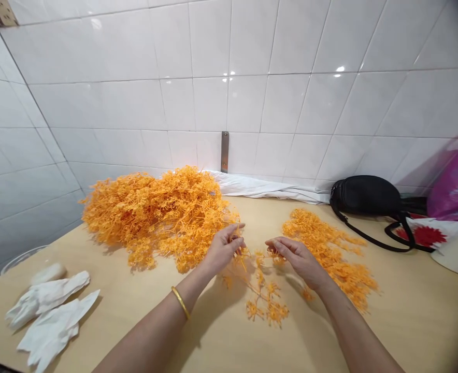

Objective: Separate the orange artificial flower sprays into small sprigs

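Note:
My left hand, with a gold bangle on its wrist, pinches the stem of an orange artificial flower sprig. The sprig hangs down between my hands, its star-shaped blossoms spread over the table. My right hand is closed at the fingertips around a small orange blossom piece of the same sprig; the exact grip is partly hidden. Left of my left hand lies a large pile of orange artificial flowers. Beyond my right forearm is a smaller heap of orange flower sprigs.
Crumpled white gloves lie at the table's left edge. A black bag with a strap sits at the back right, near a purple plastic bag. White cloth runs along the tiled wall, below a metal bracket.

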Tool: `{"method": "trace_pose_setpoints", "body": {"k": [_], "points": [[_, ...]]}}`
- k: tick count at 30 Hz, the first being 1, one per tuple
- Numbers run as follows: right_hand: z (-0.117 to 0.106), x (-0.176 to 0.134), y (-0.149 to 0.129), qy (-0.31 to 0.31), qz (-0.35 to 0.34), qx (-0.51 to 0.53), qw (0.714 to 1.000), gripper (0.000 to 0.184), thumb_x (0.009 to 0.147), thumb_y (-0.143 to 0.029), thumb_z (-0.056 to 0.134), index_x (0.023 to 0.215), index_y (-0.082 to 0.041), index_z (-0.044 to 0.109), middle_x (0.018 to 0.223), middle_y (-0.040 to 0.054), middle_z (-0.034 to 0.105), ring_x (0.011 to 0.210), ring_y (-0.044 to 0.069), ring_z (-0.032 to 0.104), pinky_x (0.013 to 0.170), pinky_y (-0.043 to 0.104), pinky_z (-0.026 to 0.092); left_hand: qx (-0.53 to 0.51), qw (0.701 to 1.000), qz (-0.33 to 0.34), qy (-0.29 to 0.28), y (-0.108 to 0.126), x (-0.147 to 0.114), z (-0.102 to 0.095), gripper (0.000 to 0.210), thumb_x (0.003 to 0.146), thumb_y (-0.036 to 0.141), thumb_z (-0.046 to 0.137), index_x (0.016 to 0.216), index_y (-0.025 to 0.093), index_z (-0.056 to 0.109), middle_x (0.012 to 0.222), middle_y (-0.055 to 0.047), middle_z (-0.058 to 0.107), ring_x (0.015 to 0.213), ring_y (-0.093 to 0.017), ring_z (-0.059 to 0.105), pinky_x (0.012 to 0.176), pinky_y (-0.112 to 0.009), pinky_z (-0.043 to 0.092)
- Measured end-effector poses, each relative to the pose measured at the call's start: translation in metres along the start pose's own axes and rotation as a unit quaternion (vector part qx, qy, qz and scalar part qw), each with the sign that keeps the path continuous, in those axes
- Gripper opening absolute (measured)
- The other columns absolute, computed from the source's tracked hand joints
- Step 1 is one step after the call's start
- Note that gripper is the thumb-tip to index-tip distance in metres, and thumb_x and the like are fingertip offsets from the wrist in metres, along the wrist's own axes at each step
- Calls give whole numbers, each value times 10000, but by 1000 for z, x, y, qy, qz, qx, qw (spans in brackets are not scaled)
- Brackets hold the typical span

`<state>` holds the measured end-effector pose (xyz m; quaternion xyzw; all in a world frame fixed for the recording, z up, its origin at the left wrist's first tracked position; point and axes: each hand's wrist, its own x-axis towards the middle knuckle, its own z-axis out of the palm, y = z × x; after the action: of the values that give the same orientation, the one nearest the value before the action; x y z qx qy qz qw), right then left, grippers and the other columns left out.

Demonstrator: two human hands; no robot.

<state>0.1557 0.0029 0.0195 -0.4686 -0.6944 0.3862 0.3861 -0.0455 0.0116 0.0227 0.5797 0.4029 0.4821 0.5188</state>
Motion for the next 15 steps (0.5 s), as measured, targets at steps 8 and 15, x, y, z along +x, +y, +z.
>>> {"method": "trace_pose_setpoints", "body": {"k": [8,15], "points": [[-11,-9,-10,-92,-25,16,995,397,779,-467,439,1016,-191,597,965,59,608,940,209,528,821,338,397,-5,997,25,-72,2,5,38,344,693,227,546,1030,156,551,587,3,561,455,-81,480,473,-204,365],[-23,-8,11,-85,45,45,994,314,678,-401,595,886,-166,616,830,22,606,759,148,542,671,257,414,-92,991,-94,-25,2,24,20,246,693,277,588,886,128,556,751,-73,595,614,-119,566,523,-213,406]]}}
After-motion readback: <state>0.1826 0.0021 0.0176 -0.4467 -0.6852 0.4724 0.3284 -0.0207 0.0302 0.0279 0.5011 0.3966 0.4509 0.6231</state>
